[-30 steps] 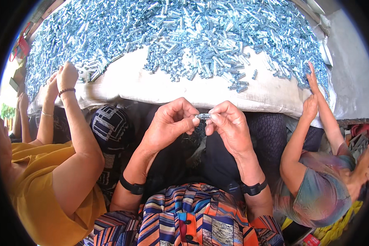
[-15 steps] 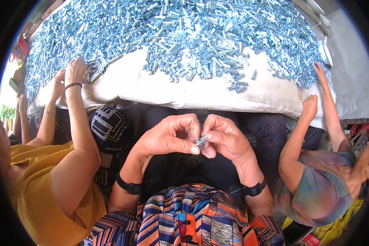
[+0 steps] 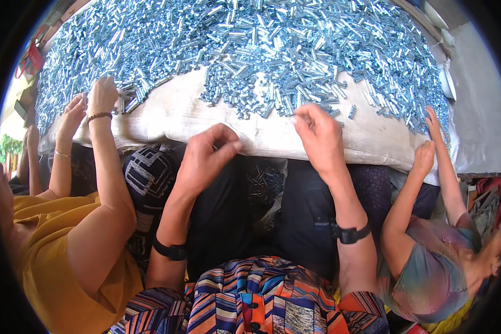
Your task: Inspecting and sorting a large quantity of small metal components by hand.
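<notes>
My left hand [image 3: 207, 158] hovers over my lap just short of the cloth edge, fingers curled and thumb apart from them, nothing visible between. Farther forward, over the front of the white woven cloth [image 3: 250, 133], is my right hand [image 3: 322, 136]. Its thumb and forefinger are slightly parted, with the tips beside the near edge of a heap of small shiny metal sleeves [image 3: 284, 50]; I make out no piece in them. One loose sleeve [image 3: 352, 112] lies on the cloth to the right of that hand.
Between my knees, a clear plastic bag [image 3: 267, 183] holds thin dark pieces. On the left, a person in a yellow top [image 3: 67, 256] has both hands at the heap. Another person in a multicoloured top [image 3: 437, 261] works at its right end. A white bowl [image 3: 446, 82] stands beyond.
My hands have come apart from over my lap, where both pinched a small metal piece; that piece no longer shows. The right went forward to the heap, the left forward and left.
</notes>
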`<act>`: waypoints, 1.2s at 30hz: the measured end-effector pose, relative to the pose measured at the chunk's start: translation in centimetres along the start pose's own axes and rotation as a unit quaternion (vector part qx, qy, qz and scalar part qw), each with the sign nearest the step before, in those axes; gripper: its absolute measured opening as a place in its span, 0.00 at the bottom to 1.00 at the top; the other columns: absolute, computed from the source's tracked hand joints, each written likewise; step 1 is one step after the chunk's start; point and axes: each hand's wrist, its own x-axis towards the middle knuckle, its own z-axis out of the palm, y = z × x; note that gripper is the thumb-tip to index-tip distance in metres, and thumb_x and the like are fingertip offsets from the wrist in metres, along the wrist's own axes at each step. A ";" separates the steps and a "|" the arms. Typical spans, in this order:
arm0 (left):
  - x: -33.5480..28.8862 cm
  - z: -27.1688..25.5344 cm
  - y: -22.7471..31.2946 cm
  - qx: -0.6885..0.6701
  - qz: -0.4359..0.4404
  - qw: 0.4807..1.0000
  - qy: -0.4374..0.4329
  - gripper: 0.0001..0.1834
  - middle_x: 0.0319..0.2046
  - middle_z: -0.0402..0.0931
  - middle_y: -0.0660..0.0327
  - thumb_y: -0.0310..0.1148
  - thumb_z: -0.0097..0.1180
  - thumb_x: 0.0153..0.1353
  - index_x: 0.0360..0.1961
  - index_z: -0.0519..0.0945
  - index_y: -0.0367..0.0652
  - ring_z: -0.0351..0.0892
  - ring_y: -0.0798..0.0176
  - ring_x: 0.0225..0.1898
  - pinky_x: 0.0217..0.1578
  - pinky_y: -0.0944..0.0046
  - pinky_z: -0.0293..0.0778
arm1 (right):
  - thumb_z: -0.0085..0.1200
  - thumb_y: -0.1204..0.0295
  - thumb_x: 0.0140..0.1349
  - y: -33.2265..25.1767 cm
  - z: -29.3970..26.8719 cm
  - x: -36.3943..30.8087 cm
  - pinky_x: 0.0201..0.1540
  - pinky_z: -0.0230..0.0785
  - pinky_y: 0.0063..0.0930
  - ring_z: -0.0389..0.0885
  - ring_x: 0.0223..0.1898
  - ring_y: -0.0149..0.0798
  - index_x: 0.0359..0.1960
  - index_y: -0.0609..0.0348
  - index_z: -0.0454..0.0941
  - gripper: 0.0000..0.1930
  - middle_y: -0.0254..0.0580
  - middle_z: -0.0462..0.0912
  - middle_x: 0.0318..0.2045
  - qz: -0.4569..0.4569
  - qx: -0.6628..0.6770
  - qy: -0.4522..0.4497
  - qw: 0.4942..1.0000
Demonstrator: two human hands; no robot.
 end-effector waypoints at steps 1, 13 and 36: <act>0.6 -0.1 0.3 0.124 0.029 0.990 0.055 0.05 0.23 0.74 0.63 0.25 0.57 0.55 0.32 0.76 0.35 0.72 0.73 0.27 0.30 0.71 0.67 | 0.55 0.76 0.55 0.4 0.4 0.9 0.35 0.71 0.35 0.81 0.31 0.46 0.38 0.62 0.74 0.09 0.50 0.80 0.31 -0.048 -0.045 0.052 0.996; 4.5 2.0 -0.4 0.348 0.060 0.925 0.139 0.12 0.28 0.75 0.59 0.37 0.62 0.50 0.30 0.77 0.41 0.77 0.55 0.29 0.31 0.57 0.71 | 0.55 0.74 0.53 0.2 1.6 3.5 0.40 0.68 0.43 0.78 0.38 0.51 0.37 0.59 0.74 0.09 0.47 0.79 0.33 -0.017 -0.295 0.019 0.955; 0.3 3.2 2.8 -0.350 -0.064 0.933 -0.059 0.08 0.31 0.77 0.60 0.25 0.53 0.60 0.41 0.75 0.34 0.76 0.71 0.31 0.34 0.72 0.73 | 0.50 0.77 0.63 -2.3 0.1 -4.1 0.31 0.65 0.15 0.72 0.27 0.21 0.41 0.62 0.75 0.06 0.30 0.77 0.27 0.117 0.391 -0.085 0.909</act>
